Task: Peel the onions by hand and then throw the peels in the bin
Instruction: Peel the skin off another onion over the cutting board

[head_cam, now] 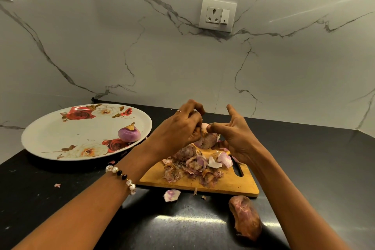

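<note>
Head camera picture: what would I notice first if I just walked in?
Probably the two hands, left and right, holding an onion above a pile of peels on the wooden cutting board. Then the big rose-patterned plate on the left, with one peeled onion on it.

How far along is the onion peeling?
One peeled onion sits on the floral plate. Both hands, left hand and right hand, are peeling another onion over the cutting board. The pile of peels isn't binned yet; no bin is visible.
</note>
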